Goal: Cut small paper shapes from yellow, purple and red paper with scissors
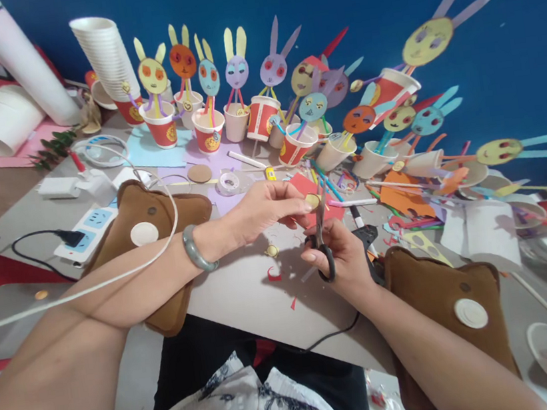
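Yellow piece (312,200), perhaps partly hidden.

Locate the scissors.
In the head view, the scissors are just right of centre, held in the right hand, blades up beside the small yellow paper piece in the left hand.

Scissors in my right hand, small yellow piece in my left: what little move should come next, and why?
I'd probably turn the small yellow piece slightly with the left hand and snip along its edge. The left fingers pinch it, leaving part of it exposed, and the right hand holds the scissors with the blades right beside it.
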A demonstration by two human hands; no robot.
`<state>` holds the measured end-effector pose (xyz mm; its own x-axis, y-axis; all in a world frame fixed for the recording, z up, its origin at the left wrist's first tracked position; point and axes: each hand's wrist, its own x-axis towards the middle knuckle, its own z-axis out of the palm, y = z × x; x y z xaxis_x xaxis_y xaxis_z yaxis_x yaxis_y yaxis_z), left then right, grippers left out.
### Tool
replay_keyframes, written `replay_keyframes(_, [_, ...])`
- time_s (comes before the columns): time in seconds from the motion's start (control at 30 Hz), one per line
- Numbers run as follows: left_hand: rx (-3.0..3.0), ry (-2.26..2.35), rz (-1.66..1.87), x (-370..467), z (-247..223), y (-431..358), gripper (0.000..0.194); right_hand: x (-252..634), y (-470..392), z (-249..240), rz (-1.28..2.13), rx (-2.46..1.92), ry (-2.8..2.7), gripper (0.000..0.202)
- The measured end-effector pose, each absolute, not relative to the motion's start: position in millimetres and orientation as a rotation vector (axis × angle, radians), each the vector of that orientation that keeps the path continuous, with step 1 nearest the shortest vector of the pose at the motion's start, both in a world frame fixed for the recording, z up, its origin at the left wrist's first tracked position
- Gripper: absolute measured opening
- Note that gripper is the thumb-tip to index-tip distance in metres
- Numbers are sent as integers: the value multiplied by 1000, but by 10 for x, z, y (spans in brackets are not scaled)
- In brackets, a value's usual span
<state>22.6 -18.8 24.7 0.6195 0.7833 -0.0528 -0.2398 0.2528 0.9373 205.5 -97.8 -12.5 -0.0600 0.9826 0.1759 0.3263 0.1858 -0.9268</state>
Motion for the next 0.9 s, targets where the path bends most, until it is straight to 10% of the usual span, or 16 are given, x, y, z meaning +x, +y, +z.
replay_keyframes(0.9, [1125,544,783,214,250,-191,20,2066,-972,-148,918,-1322,-1536,51])
